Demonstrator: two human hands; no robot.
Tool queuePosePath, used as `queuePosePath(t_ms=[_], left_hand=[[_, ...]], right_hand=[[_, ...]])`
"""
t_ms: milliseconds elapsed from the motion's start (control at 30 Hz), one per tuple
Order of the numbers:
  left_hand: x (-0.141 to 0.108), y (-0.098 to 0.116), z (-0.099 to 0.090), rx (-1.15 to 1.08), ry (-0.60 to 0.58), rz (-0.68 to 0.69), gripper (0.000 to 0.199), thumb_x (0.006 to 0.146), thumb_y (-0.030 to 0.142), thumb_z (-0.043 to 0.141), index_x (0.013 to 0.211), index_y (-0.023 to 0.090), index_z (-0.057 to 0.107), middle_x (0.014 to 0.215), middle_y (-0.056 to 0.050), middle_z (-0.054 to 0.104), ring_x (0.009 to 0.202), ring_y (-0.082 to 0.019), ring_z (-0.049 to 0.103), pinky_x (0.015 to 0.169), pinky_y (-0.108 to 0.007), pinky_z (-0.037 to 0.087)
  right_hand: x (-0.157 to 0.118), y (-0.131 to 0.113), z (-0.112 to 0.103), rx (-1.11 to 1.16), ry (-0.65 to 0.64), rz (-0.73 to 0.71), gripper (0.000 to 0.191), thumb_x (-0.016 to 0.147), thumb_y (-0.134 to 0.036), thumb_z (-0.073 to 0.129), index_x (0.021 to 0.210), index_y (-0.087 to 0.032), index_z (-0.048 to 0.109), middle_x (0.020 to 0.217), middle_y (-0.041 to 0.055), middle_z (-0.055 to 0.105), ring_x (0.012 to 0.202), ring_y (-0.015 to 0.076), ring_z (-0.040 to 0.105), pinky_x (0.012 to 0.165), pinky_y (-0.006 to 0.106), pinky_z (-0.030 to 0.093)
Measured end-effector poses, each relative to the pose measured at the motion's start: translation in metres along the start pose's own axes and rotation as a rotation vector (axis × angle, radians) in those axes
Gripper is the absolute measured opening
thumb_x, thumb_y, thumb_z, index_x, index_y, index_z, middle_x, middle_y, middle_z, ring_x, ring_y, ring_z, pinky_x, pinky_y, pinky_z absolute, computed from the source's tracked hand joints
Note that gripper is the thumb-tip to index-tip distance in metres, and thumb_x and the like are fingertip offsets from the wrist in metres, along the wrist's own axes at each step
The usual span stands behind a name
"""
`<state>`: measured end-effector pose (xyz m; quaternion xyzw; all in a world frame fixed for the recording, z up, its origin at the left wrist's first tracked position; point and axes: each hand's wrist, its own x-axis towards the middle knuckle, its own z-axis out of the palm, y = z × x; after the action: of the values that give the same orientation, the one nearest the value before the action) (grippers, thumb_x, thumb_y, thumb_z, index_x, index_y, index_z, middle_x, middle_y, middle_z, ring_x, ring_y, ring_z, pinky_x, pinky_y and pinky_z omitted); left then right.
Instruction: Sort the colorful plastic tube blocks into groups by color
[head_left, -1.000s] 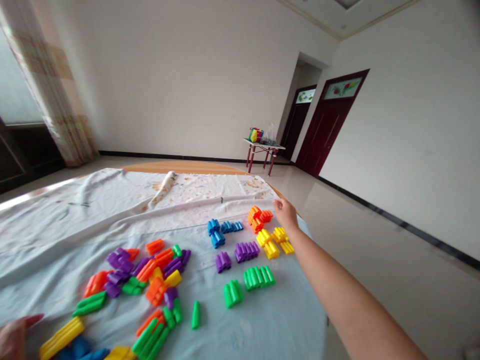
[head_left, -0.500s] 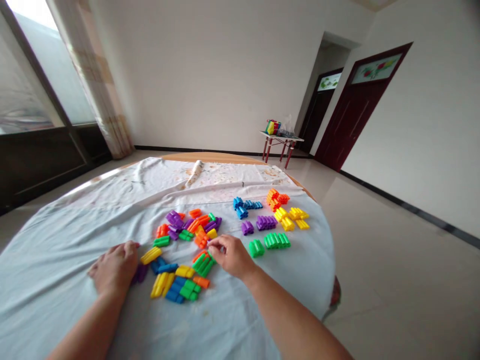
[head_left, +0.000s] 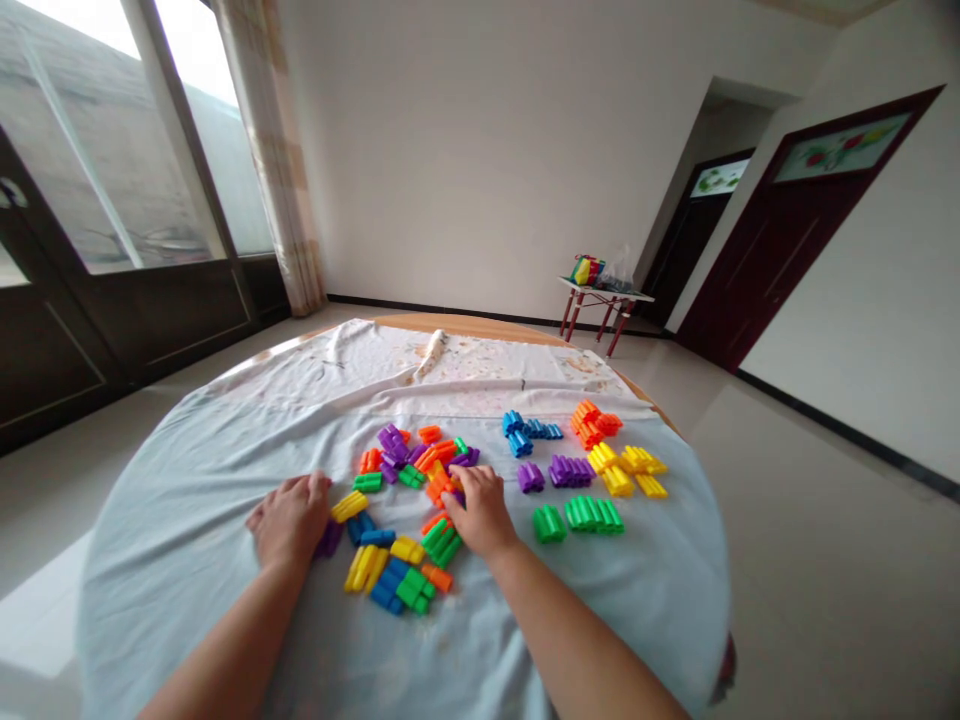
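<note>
My left hand (head_left: 291, 520) rests on the cloth at the left of a mixed pile, beside a purple piece (head_left: 328, 540) and a yellow piece (head_left: 349, 506); its fingers lie flat. At the pile's right side my right hand (head_left: 480, 508) has its thumb and fingers apart around an orange piece (head_left: 439, 487), touching or just over it. Green pieces (head_left: 442, 543) lie below those fingertips. To the right, blocks lie grouped by colour: blue (head_left: 520, 436), purple (head_left: 571, 471), orange (head_left: 589, 425), yellow (head_left: 611, 470) and green (head_left: 594, 515).
A light blue cloth (head_left: 202, 540) covers the round table, with a white patterned cloth (head_left: 480, 375) across its far part. Farther back, a small table (head_left: 600, 290) holds a colourful bag (head_left: 587, 270) and a clear plastic bag (head_left: 619, 270).
The whole view has shifted, so the scene appears farther right. My right thumb and fingers have spread from a pinch near the orange piece. My left hand stays beside the pile.
</note>
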<state>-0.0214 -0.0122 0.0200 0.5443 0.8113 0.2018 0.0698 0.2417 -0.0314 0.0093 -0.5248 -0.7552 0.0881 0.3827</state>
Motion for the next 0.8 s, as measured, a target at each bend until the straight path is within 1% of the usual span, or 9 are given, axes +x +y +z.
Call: queuePosePath(t_ms=[133,267,333,400,500,600,700,767,800], left_hand=[[-0.001,-0.001,0.001,-0.021,0.006,-0.022,0.061,0.086,0.043,0.012,0.099,0.021,0.067,0.123,-0.013,0.059,0.114,-0.032,0.048,0.094,-0.047,0.031],[-0.002,-0.001,0.002,-0.03,0.007,-0.021,0.059,0.086,0.042,0.013,0.098,0.022,0.067,0.121,-0.013,0.059,0.115,-0.032,0.048,0.094,-0.047,0.031],[-0.002,-0.001,0.001,-0.029,0.004,-0.017,0.058,0.087,0.041,0.014,0.097,0.021,0.067,0.121,-0.014,0.059,0.114,-0.032,0.048,0.093,-0.048,0.031],[-0.002,0.0,-0.001,-0.028,0.002,-0.008,0.057,0.087,0.04,0.014,0.097,0.02,0.068,0.12,-0.014,0.059,0.113,-0.033,0.049,0.092,-0.048,0.031],[-0.003,0.0,-0.001,-0.03,0.004,0.006,0.058,0.087,0.039,0.013,0.097,0.02,0.067,0.12,-0.016,0.059,0.112,-0.034,0.049,0.09,-0.049,0.032],[-0.002,0.0,0.001,-0.043,0.006,0.007,0.058,0.087,0.038,0.014,0.097,0.02,0.067,0.12,-0.016,0.059,0.112,-0.035,0.049,0.09,-0.05,0.032],[-0.001,-0.001,0.002,-0.056,0.011,-0.003,0.057,0.087,0.038,0.014,0.098,0.019,0.067,0.12,-0.016,0.059,0.113,-0.035,0.048,0.091,-0.05,0.032],[-0.001,-0.001,0.002,-0.061,0.013,-0.008,0.057,0.087,0.038,0.015,0.097,0.019,0.068,0.12,-0.016,0.059,0.113,-0.034,0.048,0.091,-0.049,0.032],[-0.001,-0.001,0.002,-0.062,0.013,-0.008,0.057,0.087,0.038,0.015,0.097,0.019,0.068,0.12,-0.016,0.059,0.113,-0.034,0.048,0.091,-0.049,0.032]], right_hand=[[0.005,-0.002,0.002,0.028,-0.012,-0.013,0.035,0.075,-0.011,0.056,0.107,-0.022,0.061,0.092,0.0066,0.064,0.096,0.0245,0.051,0.085,0.039,0.038],[0.002,-0.005,-0.015,0.129,-0.011,-0.074,0.037,0.072,-0.005,0.053,0.103,-0.022,0.062,0.093,0.0056,0.061,0.095,0.0225,0.05,0.087,0.037,0.039],[0.001,-0.005,-0.027,0.157,-0.056,-0.117,0.033,0.071,-0.004,0.052,0.096,-0.022,0.063,0.093,0.0043,0.061,0.096,0.0213,0.05,0.087,0.036,0.039],[-0.002,-0.002,-0.036,0.147,-0.135,-0.151,0.032,0.069,-0.002,0.051,0.092,-0.022,0.063,0.092,0.0028,0.061,0.096,0.0206,0.05,0.087,0.035,0.039],[-0.008,0.005,-0.044,0.093,-0.256,-0.165,0.038,0.067,0.003,0.045,0.089,-0.022,0.063,0.093,0.0014,0.063,0.096,0.0196,0.051,0.087,0.034,0.038],[-0.013,0.007,-0.047,0.082,-0.278,-0.155,0.043,0.064,0.006,0.042,0.087,-0.022,0.064,0.096,0.0013,0.063,0.098,0.0184,0.051,0.087,0.033,0.038],[-0.015,0.001,-0.05,0.091,-0.213,-0.139,0.031,0.07,-0.001,0.051,0.089,-0.02,0.064,0.1,0.0031,0.063,0.099,0.0188,0.051,0.089,0.033,0.037],[-0.016,-0.005,-0.052,0.074,-0.197,-0.125,0.024,0.074,-0.015,0.061,0.097,-0.02,0.063,0.101,0.0048,0.062,0.098,0.02,0.051,0.09,0.035,0.037],[-0.016,-0.007,-0.052,0.056,-0.205,-0.114,0.029,0.073,-0.024,0.066,0.101,-0.019,0.063,0.101,0.0056,0.061,0.099,0.021,0.05,0.091,0.036,0.037]])
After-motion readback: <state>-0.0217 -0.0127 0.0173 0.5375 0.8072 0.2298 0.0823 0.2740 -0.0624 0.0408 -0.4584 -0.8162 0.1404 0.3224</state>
